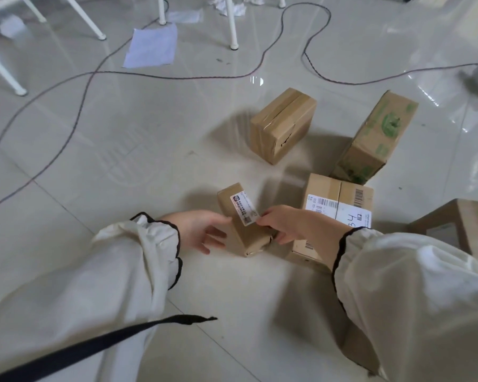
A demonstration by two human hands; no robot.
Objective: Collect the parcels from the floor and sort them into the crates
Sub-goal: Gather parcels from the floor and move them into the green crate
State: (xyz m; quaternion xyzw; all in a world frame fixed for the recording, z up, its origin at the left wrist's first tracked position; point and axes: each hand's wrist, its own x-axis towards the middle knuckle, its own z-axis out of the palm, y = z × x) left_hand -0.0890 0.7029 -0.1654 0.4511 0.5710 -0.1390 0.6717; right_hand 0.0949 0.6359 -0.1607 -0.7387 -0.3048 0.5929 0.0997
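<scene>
Right hand [280, 224] gripping small parcel [243, 220], long axis near-far

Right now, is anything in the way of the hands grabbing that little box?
No. The left hand and right hand are already at either side of the small parcel; the barcode box sits just beyond.

Left hand [202, 230] open, fingers spread, right hand [283, 223] seemingly pinching
</scene>
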